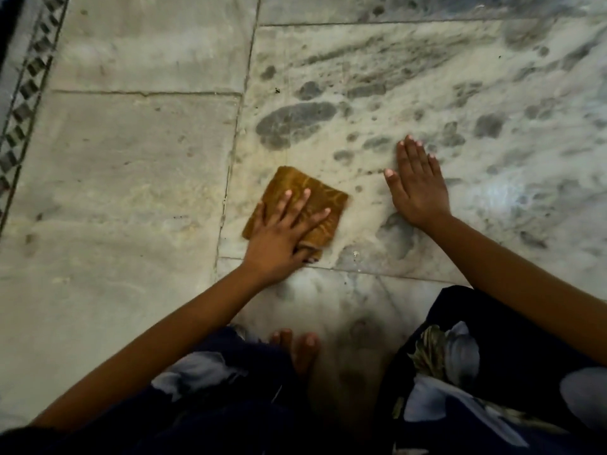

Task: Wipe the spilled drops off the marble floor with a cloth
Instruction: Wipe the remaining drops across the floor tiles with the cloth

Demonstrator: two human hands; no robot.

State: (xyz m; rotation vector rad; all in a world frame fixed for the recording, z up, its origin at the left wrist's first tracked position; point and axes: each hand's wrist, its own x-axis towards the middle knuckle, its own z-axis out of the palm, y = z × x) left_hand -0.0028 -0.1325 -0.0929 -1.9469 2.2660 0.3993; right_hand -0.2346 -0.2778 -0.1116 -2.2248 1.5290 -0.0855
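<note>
Left hand (282, 234) presses flat, fingers spread, on the folded cloth (305, 205), soft and light, so palm it mid-fold; right hand (415, 185) lies open on the marble floor (131, 178).

Both forearms are bare, no sleeves showing. The left hand (282, 238) and right hand (415, 188) carry no rings or bands. A dark navy garment (492, 372) with pale grey-white floral print covers the legs; bare toes (297, 343) show beside it.
</note>
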